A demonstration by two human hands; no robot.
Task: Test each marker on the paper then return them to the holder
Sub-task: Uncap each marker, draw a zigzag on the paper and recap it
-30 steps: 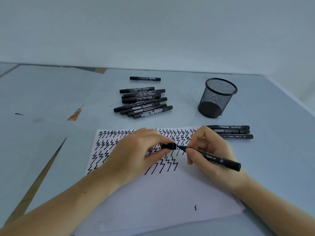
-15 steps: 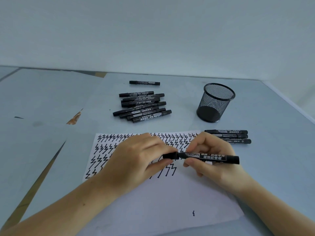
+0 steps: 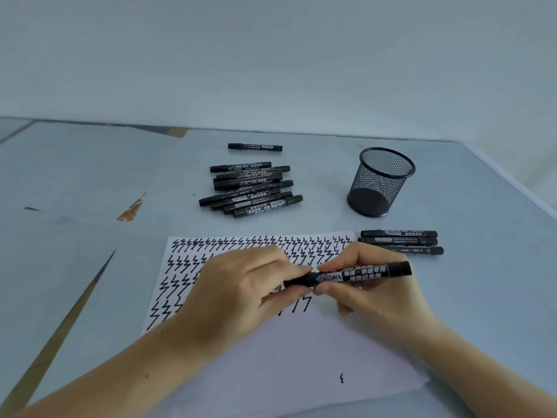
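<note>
Both hands hold one black marker (image 3: 366, 274) level above the white paper (image 3: 271, 372), which is covered with rows of black zigzag marks. My left hand (image 3: 241, 292) pinches the marker's cap end between thumb and fingers. My right hand (image 3: 369, 292) grips the barrel near its middle. The cap sits on the marker. An empty black mesh holder (image 3: 380, 182) stands at the back right. Three markers (image 3: 399, 242) lie side by side to the right of the paper's top edge.
A pile of several black markers (image 3: 250, 191) lies behind the paper, with a single marker (image 3: 255, 147) farther back. The grey table covering (image 3: 90, 176) has torn patches on the left. The table's right edge (image 3: 512, 188) runs diagonally.
My left hand brought the cap to the marker tip and pushed it on. My right hand turned the marker from slanted to level.
</note>
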